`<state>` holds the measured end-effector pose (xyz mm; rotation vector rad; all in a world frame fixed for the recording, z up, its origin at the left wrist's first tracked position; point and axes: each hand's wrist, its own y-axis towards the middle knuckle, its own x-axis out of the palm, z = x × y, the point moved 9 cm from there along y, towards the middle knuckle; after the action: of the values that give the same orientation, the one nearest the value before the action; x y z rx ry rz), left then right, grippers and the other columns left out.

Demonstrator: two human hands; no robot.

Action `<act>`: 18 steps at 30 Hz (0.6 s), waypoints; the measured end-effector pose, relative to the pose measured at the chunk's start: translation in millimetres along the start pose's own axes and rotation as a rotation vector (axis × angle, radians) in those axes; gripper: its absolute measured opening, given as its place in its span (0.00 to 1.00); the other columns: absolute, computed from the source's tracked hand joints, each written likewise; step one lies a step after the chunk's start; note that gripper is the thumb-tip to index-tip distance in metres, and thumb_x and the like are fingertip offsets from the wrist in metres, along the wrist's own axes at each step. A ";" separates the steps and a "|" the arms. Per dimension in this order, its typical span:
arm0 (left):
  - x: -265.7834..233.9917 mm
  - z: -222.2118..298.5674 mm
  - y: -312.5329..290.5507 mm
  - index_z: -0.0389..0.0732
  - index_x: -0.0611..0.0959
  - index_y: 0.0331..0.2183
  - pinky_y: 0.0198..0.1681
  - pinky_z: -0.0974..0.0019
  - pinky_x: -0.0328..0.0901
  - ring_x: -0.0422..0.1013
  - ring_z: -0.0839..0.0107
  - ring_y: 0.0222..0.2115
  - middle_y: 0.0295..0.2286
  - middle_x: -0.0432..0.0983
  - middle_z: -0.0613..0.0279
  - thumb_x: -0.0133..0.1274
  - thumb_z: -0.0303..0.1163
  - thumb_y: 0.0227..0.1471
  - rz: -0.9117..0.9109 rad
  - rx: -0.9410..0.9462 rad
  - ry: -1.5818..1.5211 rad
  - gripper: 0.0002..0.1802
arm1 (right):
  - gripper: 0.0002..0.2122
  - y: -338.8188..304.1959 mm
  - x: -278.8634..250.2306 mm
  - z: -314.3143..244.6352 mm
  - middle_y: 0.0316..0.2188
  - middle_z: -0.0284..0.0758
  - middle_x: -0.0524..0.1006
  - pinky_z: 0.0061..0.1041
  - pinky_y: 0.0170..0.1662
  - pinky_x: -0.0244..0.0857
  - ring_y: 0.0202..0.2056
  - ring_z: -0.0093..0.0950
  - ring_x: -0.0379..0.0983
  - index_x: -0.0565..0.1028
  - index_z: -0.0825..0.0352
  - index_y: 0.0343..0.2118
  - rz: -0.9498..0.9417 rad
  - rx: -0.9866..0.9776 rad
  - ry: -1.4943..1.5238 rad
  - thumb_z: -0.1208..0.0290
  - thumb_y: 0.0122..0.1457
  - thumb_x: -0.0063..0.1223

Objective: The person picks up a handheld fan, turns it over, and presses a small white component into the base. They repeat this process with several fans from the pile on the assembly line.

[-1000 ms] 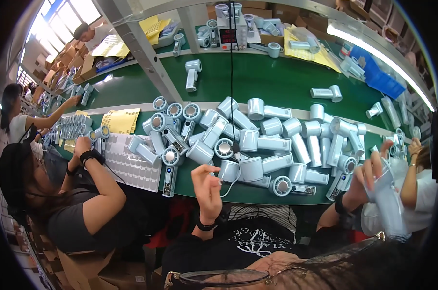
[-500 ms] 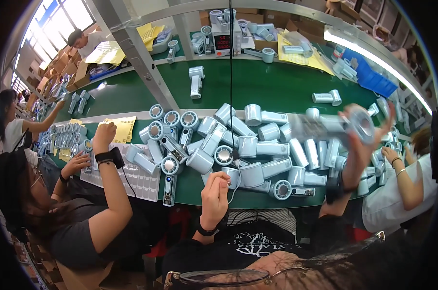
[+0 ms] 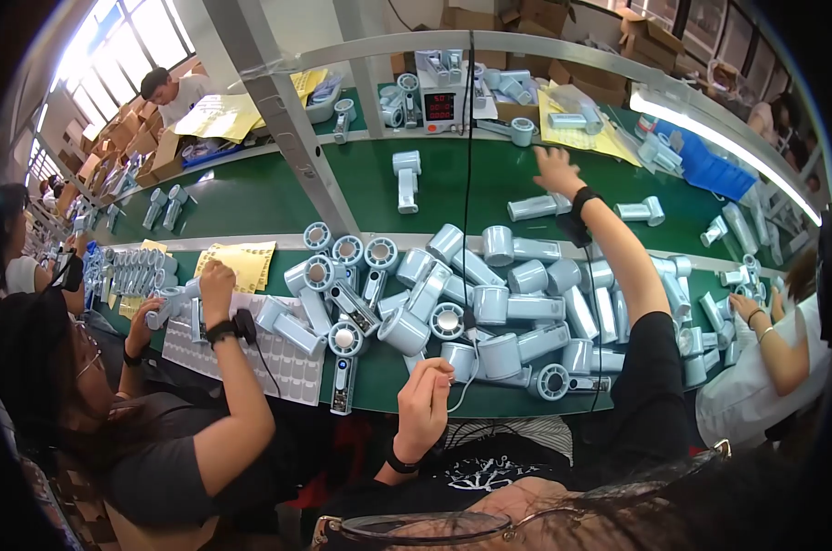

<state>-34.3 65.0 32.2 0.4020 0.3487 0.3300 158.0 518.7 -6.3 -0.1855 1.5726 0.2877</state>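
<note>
My right hand is stretched out over the far green belt, fingers spread and nothing in them. Just below it, a pale blue handheld fan lies on the belt, apart from the fingers. Close to the near table edge, my left hand is closed, its fingers pressed together; whatever they hold, if anything, is hidden. Beside that hand hangs a cable plug with a thin white lead, at the end of a black cord. A heap of pale blue fans covers the table in front of me, some with round grilles showing.
A grey metal post rises left of the heap. Beyond the belt stand a meter with a red display and a blue bin. Co-workers sit close on both sides; the left one's arm reaches over a white sheet.
My right hand has swung from over the heap's right side to the far belt and let go of a fan, which now lies there. My left hand stays closed near the plug.
</note>
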 end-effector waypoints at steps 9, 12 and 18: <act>3.3 1.4 12.4 0.29 0.74 0.26 0.25 0.72 0.61 0.64 0.74 0.20 0.31 0.73 0.54 0.40 0.24 0.58 -0.007 -0.008 -0.006 0.12 | 0.22 -25.1 11.4 -226.5 0.60 0.28 0.58 0.54 0.52 0.57 0.61 0.30 0.53 0.59 0.55 0.56 0.426 -1.065 -0.230 0.73 0.58 0.41; -0.1 -4.9 16.2 0.29 0.74 0.25 0.25 0.72 0.60 0.64 0.75 0.20 0.31 0.73 0.53 0.39 0.25 0.58 0.010 -0.032 0.005 0.13 | 0.20 -19.0 24.9 -230.7 0.60 0.26 0.59 0.53 0.55 0.55 0.62 0.28 0.53 0.61 0.55 0.54 0.327 -1.072 -0.273 0.73 0.58 0.41; 1.7 -4.1 17.4 0.29 0.74 0.25 0.25 0.72 0.60 0.63 0.75 0.20 0.31 0.73 0.54 0.39 0.25 0.59 0.021 -0.044 0.026 0.14 | 0.15 -33.1 28.6 -246.7 0.54 0.26 0.65 0.52 0.59 0.51 0.58 0.27 0.59 0.64 0.56 0.49 0.289 -1.226 -0.279 0.73 0.58 0.41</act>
<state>-38.6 82.0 35.8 0.3583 0.3619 0.3630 -68.6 415.8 -35.7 -0.8195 0.9586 1.4239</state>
